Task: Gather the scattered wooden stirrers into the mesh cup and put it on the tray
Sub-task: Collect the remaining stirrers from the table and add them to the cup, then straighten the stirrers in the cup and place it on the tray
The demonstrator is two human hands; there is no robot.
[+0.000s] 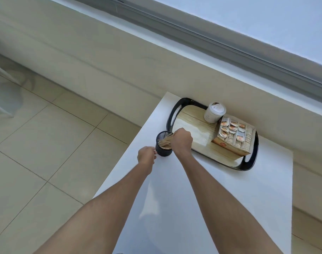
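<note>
A black mesh cup (163, 150) stands upright on the white table, just left of the tray (189, 130). A bundle of wooden stirrers (165, 142) leans in the cup's mouth. My right hand (181, 141) is closed around the stirrers' upper ends, right above the cup's rim. My left hand (146, 155) touches the cup's left side with its fingertips, steadying it. The tray has a black rim with handle slots and a wood-pattern floor; its left half is bare.
On the tray's right half sit a cardboard box of tea bags and sachets (233, 138) and a white lidded jar (214, 112). The white table (193, 189) ends close to the cup's left, with tiled floor (46, 143) below. A wall ledge runs behind the tray.
</note>
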